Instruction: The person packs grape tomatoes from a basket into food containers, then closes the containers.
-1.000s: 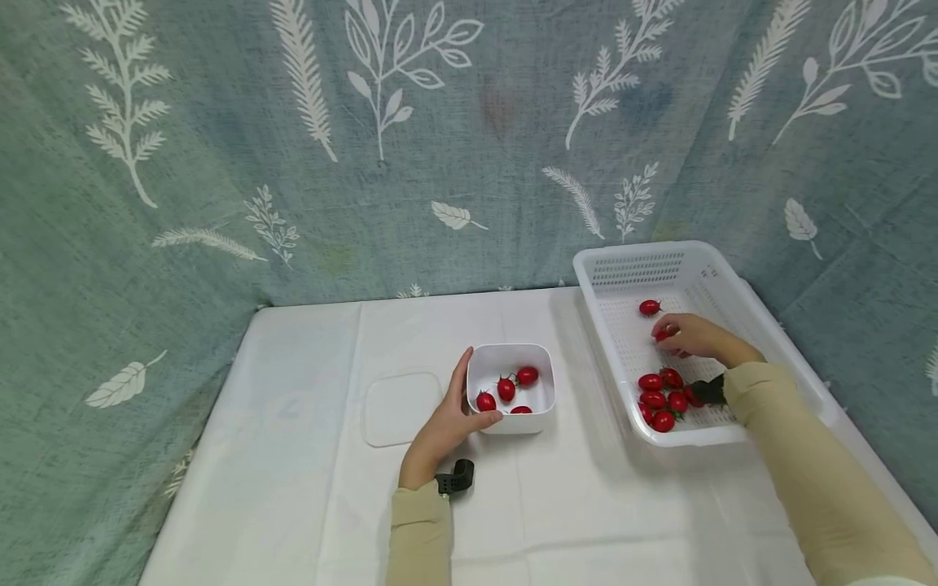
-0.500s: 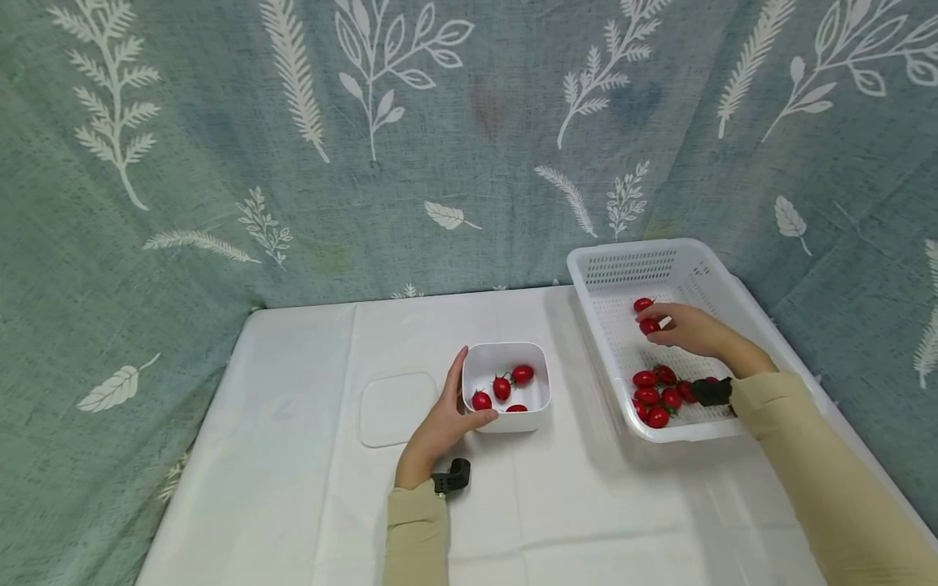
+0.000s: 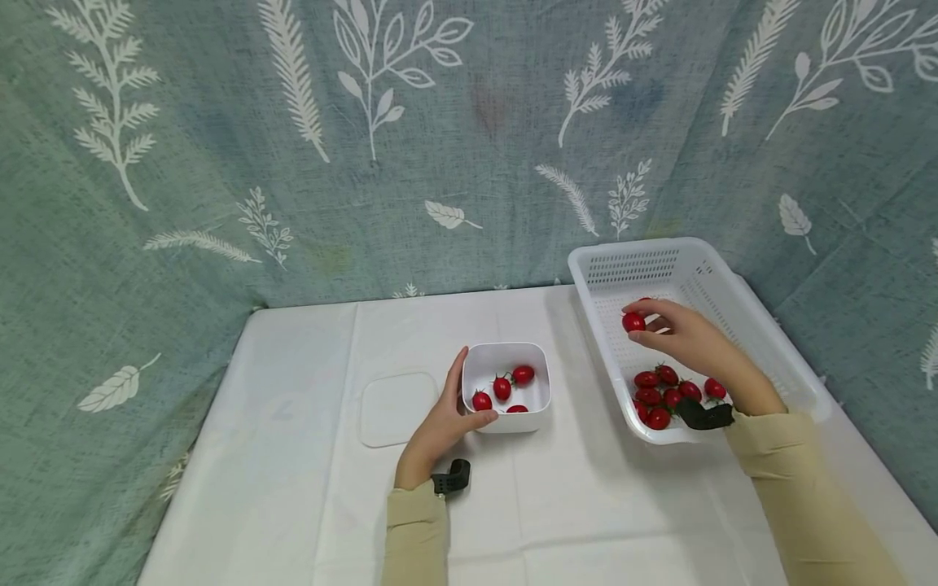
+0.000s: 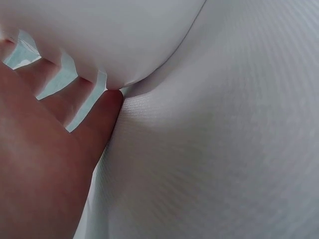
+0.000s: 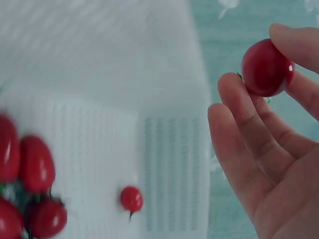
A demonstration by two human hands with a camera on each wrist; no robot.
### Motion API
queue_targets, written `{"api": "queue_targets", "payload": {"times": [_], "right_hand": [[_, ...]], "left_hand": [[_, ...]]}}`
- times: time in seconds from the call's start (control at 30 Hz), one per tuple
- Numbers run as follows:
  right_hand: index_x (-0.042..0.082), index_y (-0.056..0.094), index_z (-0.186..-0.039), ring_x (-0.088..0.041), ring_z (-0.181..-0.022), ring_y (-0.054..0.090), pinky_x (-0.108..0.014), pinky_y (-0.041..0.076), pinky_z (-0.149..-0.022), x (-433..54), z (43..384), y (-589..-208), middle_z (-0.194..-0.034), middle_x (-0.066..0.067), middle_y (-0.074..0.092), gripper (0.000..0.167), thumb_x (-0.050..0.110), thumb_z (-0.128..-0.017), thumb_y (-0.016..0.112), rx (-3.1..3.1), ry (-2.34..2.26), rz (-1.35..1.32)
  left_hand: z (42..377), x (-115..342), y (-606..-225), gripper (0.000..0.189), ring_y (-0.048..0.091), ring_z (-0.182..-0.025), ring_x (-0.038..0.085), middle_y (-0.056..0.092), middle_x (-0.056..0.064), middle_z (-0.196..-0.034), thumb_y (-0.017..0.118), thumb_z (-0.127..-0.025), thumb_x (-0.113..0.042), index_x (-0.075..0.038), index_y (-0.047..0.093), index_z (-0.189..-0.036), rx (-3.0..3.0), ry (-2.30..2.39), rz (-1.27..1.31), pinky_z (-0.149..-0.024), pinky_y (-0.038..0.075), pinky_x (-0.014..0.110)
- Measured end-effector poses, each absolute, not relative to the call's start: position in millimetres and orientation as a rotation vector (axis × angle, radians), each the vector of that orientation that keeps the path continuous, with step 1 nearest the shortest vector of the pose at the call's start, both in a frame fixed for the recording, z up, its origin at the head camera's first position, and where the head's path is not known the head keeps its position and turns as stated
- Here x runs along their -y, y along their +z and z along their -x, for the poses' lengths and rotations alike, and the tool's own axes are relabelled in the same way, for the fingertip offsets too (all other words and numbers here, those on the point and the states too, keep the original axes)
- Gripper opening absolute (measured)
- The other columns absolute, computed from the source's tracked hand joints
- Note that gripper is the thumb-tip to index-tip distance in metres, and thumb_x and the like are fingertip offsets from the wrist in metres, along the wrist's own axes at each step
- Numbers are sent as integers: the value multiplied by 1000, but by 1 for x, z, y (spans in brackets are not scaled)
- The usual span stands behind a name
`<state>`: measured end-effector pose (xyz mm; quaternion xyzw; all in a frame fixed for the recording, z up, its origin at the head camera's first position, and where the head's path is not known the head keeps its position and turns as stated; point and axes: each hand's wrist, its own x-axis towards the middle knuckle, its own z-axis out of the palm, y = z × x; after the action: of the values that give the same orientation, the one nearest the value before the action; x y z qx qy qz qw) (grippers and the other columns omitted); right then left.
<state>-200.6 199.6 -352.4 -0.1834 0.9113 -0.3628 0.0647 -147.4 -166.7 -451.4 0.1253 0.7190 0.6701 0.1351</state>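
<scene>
My left hand point(image 3: 445, 419) holds a small white square container point(image 3: 542, 417) at its near left corner, thumb on the front wall and fingers along the left side. Several cherry tomatoes point(image 3: 501, 388) lie inside it. In the left wrist view the fingers point(image 4: 102, 117) press against the container's smooth wall point(image 4: 114, 40). My right hand point(image 3: 685, 334) pinches one cherry tomato point(image 5: 266, 68) between thumb and fingertips, raised over the white perforated basket point(image 3: 597, 325). More cherry tomatoes point(image 3: 648, 396) are bunched at the basket's near end. A single one point(image 5: 131, 199) lies apart at its far end.
A pale square lid point(image 3: 396, 411) lies flat on the white-covered table point(image 3: 293, 456), left of the container. Behind the table hangs a green-blue leaf-print curtain point(image 3: 330, 236). The basket's raised rim stands between its tomatoes and the container.
My right hand has lifted a cherry tomato from the basket floor and moved it left toward the basket's left side. The left hand stays on the container. The head view shifted slightly.
</scene>
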Motion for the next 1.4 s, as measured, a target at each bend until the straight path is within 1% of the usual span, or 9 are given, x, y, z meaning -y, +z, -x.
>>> {"api": "queue_targets", "payload": {"times": [0.2, 0.37, 0.47, 0.57, 0.83, 1.0, 1.07, 1.27, 1.4], "right_hand": [[18, 49, -125, -23, -97, 54, -37, 48, -73, -182, 185, -350, -116, -3, 50, 43, 30, -85, 60, -2723, -1332, 571], [20, 49, -126, -24, -95, 56, -39, 49, -72, -161, 169, -353, -115, -3, 50, 44, 30, -85, 61, -2744, -1470, 499], [16, 49, -126, -26, -95, 55, -41, 49, -74, -142, 154, -352, -117, -5, 50, 44, 27, -85, 60, -2751, -1548, 436], [12, 50, -125, -24, -96, 54, -37, 48, -76, -122, 140, -349, -115, -6, 51, 42, 21, -86, 60, -2738, -1637, 397], [8, 52, -121, -17, -99, 52, -31, 45, -85, -84, 124, -360, -112, -4, 52, 39, 14, -84, 62, -2706, -1917, 419], [3, 52, -120, -17, -103, 50, -33, 41, -90, -63, 121, -381, -115, -5, 51, 39, 8, -84, 62, -2628, -2123, 454], [6, 52, -121, -16, -106, 47, -36, 38, -93, -55, 122, -395, -115, -2, 51, 39, 11, -83, 63, -2607, -2176, 466], [28, 55, -119, -10, -114, 37, -40, 32, -93, -42, 130, -435, -116, 11, 49, 37, 30, -83, 64, -2795, -2036, 360], [24, 57, -118, -14, -114, 35, -41, 33, -90, -41, 133, -451, -116, 8, 51, 37, 28, -82, 65, -2904, -1962, 407]], "left_hand": [[148, 166, -452, 98, 19, -130, 28, 14, -1, -146, 72, -75, -20, -34, 2, -142, -2082, 1935, -368, -102, 21, 46], [147, 166, -449, 97, 19, -130, 26, 14, -2, -146, 70, -76, -17, -34, 2, -142, -2095, 1920, -362, -102, 21, 46], [146, 166, -449, 96, 19, -130, 26, 14, -3, -145, 69, -77, -14, -33, 2, -143, -2097, 1921, -352, -102, 22, 46], [146, 165, -450, 96, 20, -129, 26, 15, -4, -144, 69, -77, -12, -34, 2, -142, -2085, 1930, -343, -101, 23, 46], [157, 168, -473, 96, 23, -127, 17, 18, -14, -141, 72, -75, -20, -44, 5, -139, -2136, 1928, -368, -100, 26, 42], [154, 166, -460, 96, 20, -129, 23, 15, -3, -145, 71, -76, -16, -39, 5, -141, -2124, 1929, -353, -101, 23, 47], [152, 166, -452, 96, 20, -129, 27, 14, 2, -146, 71, -76, -16, -35, 4, -142, -2117, 1929, -345, -101, 22, 49], [151, 163, -450, 97, 22, -128, 32, 14, 4, -145, 69, -77, -11, -29, 1, -143, -2110, 1932, -380, -98, 28, 47], [152, 161, -453, 96, 24, -126, 33, 15, 4, -145, 68, -77, -11, -27, 0, -144, -2104, 1929, -389, -95, 33, 46]]}}
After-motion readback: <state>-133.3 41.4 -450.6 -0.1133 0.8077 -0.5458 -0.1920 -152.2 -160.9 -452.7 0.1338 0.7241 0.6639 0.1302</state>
